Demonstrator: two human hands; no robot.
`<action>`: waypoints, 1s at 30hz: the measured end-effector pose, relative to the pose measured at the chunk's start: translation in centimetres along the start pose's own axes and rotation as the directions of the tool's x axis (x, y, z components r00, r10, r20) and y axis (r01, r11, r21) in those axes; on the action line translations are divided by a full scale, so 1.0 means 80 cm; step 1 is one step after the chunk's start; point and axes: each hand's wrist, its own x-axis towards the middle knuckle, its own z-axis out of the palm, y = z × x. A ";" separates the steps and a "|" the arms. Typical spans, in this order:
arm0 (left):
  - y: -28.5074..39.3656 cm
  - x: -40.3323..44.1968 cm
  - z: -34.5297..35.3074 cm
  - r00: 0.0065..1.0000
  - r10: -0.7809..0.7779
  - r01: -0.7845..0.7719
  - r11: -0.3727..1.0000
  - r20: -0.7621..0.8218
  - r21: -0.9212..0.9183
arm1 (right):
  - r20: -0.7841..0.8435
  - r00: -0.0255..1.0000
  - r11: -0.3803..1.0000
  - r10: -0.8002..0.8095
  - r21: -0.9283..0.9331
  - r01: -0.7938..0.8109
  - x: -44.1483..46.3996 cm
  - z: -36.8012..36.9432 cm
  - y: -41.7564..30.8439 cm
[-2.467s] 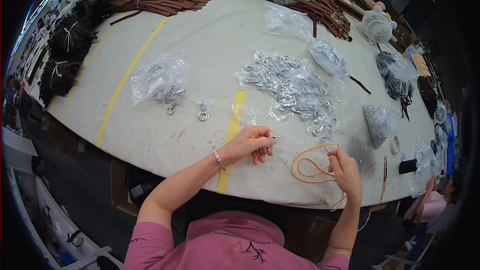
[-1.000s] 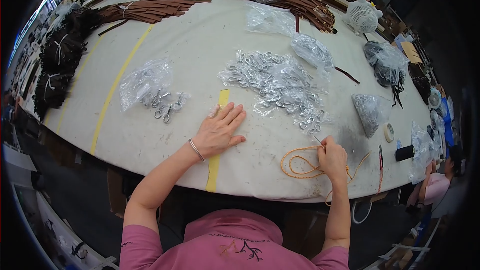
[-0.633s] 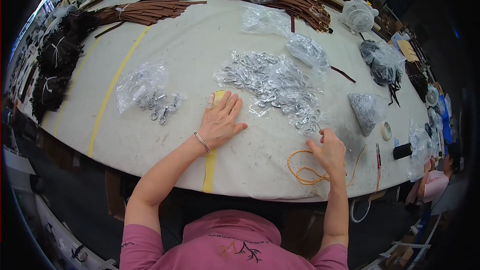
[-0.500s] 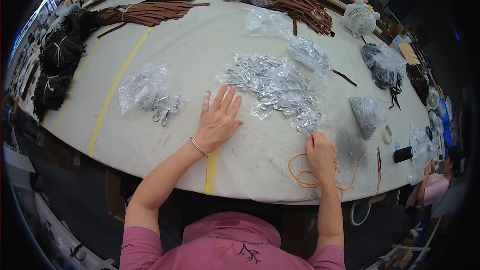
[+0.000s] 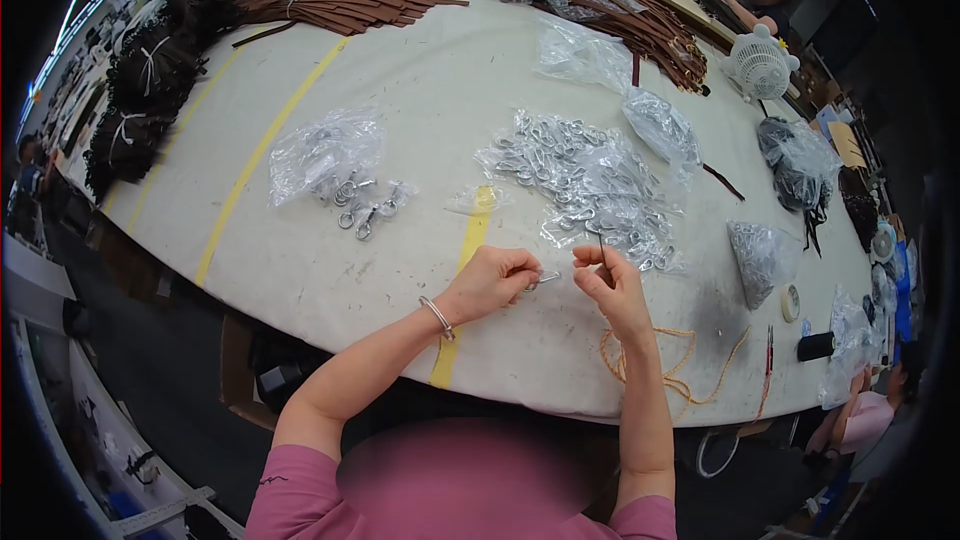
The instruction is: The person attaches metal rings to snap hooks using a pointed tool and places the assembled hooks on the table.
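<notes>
Near the front of the cloth-covered table (image 5: 370, 270), my left hand (image 5: 492, 282) pinches a metal clasp (image 5: 543, 281), which sticks out to the right of the fingertips. Just right of it, my right hand (image 5: 615, 290) holds a thin pointed tool (image 5: 601, 240) upright between thumb and fingers. An orange braided cord (image 5: 675, 380) lies in loops beside my right wrist. Beyond both hands spreads a pile of metal clasps in clear bags (image 5: 580, 175). A smaller group of clasps (image 5: 364, 212) sits at the left, by a clear plastic bag (image 5: 325, 155).
Brown straps (image 5: 350, 6) and black bundles (image 5: 140, 90) lie at the far left. A white fan (image 5: 760, 65) stands at the back right. Along the right are a tape roll (image 5: 790, 302), a black spool (image 5: 815, 346) and a bag of metal parts (image 5: 762, 255). Two other people are at the right.
My left hand was spread flat on the table and now pinches a clasp. My right hand has moved left beside it, still with the pointed tool. The view has shifted slightly.
</notes>
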 end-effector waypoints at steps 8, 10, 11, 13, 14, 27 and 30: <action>-0.001 0.001 -0.002 0.994 0.093 -0.101 0.982 -0.059 -0.161 | 0.030 0.998 0.995 -0.052 -0.078 0.054 0.007 0.022 0.012; -0.003 0.002 -0.005 0.992 0.104 -0.116 0.977 -0.073 -0.179 | 0.090 0.992 0.981 -0.085 -0.164 0.099 0.009 0.022 0.008; -0.001 0.001 -0.004 0.991 0.100 -0.117 0.970 -0.088 -0.213 | 0.119 0.988 0.971 -0.099 -0.206 0.122 0.009 0.022 0.008; 0.003 0.000 -0.005 0.992 0.069 -0.100 0.943 -0.108 -0.318 | 0.088 0.995 0.997 -0.048 -0.049 0.052 0.010 0.024 0.015; 0.005 0.000 -0.005 0.993 0.041 -0.082 0.918 -0.114 -0.388 | 0.078 0.997 0.999 -0.020 0.030 0.018 0.010 0.026 0.019; 0.007 0.001 0.005 0.950 0.229 -0.240 0.970 -0.211 -0.026 | 0.044 0.999 0.986 0.016 0.167 -0.023 0.019 0.036 0.001; -0.005 0.003 -0.004 0.972 0.191 -0.164 0.968 -0.136 0.188 | -0.012 0.998 0.986 -0.056 0.158 0.058 0.023 0.040 0.006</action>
